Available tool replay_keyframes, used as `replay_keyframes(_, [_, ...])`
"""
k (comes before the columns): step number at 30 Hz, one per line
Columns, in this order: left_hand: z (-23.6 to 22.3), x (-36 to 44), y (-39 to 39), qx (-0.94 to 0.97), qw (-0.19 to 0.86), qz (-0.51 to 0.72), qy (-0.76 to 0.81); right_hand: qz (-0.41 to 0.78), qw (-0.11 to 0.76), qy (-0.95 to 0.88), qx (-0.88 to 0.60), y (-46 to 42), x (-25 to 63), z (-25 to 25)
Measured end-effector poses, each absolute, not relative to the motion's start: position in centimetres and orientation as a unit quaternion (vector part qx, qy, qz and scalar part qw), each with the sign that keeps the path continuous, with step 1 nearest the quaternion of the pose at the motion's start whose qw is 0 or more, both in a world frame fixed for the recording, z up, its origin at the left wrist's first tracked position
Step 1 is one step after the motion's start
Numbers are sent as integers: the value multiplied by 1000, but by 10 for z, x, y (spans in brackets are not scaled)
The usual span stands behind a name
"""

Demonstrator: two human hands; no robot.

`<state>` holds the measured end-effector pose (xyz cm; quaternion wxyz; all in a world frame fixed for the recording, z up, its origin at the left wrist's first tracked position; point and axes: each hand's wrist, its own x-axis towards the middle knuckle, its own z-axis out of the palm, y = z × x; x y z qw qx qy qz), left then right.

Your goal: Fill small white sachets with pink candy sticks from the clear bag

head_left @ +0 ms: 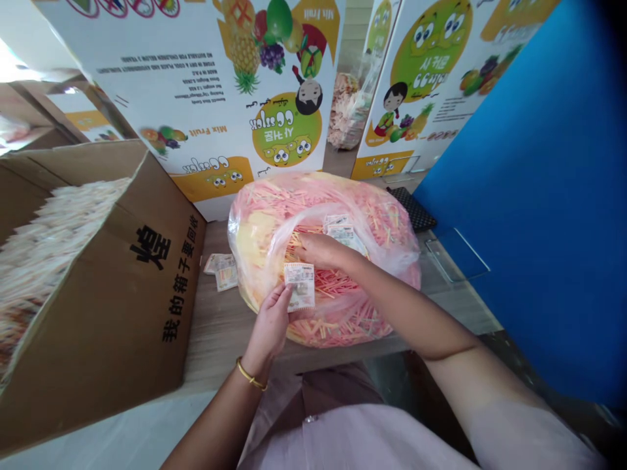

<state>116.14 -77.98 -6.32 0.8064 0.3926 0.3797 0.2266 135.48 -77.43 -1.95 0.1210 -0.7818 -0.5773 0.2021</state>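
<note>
Left hand (267,323), lower centre: clenched on a small printed packet (300,286), pinched between thumb and fingers, held up clear of the sticks, print side up, apparently to keep the label in view. Right hand (318,251): palm down at the bag mouth, fingers extended, no visible grip, resting on the pink sticks (336,307), just beside two more packets (345,234). Both hands close together over the centre of the frame. Clear plastic bag (392,248), packed full, at centre, mouth pulled back, probably to give access to the sticks. Bag lying on the desk (225,339), near a small pile of packets (220,272) to its left. Open cardboard box (98,313) at left, pale strips (59,235) inside, within arm's reach. Printed fruit cartons (196,85) standing along the top, upside down in view. Blue panel (529,196) at right.
</note>
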Motion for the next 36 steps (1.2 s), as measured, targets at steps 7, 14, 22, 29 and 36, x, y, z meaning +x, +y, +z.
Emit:
replay_keyframes(7, [-58, 1169, -774, 334, 851, 198, 353, 211, 239, -528, -787, -794, 1370, -26])
replay_keyframes(14, [-59, 1178, -771, 310, 861, 222, 336, 266, 370, -438, -775, -807, 1380, -26])
replay_keyframes(22, [-67, 1185, -774, 326, 841, 275, 333, 196, 425, -449, -761, -817, 1380, -22])
replay_keyframes(29, [-66, 1187, -774, 331, 841, 279, 326, 246, 292, -567, -730, -838, 1356, -7])
replay_keyframes(36, [-62, 1186, -778, 349, 831, 284, 326, 179, 366, -511, -757, -852, 1350, 1])
